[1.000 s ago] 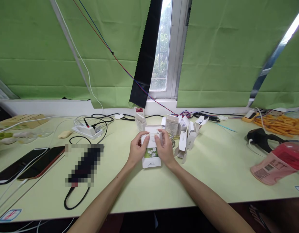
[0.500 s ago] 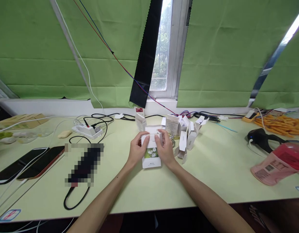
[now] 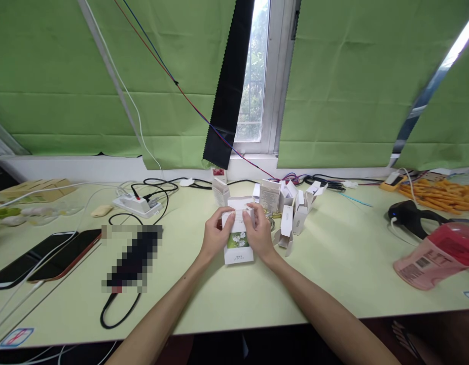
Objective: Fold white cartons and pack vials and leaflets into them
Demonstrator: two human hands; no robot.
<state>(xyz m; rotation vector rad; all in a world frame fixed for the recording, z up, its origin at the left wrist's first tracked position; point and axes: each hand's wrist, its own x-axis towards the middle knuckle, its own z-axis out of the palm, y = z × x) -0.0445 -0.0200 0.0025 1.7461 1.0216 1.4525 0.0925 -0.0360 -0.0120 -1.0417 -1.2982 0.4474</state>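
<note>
Between my hands is a white cardboard box (image 3: 239,256) with a green picture of white flowers, its flaps spread at the far end. My left hand (image 3: 216,230) grips its left edge, the thumb lying on top. On the opposite edge my right hand (image 3: 260,230) holds on the same way, thumb on the card. Fingers under the box are hidden. Just beyond my right hand stand several small white boxes (image 3: 270,195), some with flaps up. One open box (image 3: 286,223) is close to my right knuckles. Another small box (image 3: 220,191) stands beyond my left hand.
Left on the table (image 3: 204,304) are a power strip (image 3: 139,204), two phones (image 3: 67,253) and a pixelated dark device with a black cable. At right are a pink-red container (image 3: 434,258), a black device (image 3: 405,218) and an orange heap (image 3: 439,196). Cables run along the back.
Almost nothing differs. The flower-picture box has shifted very slightly to the right at its near end, and both hands keep the same grip.
</note>
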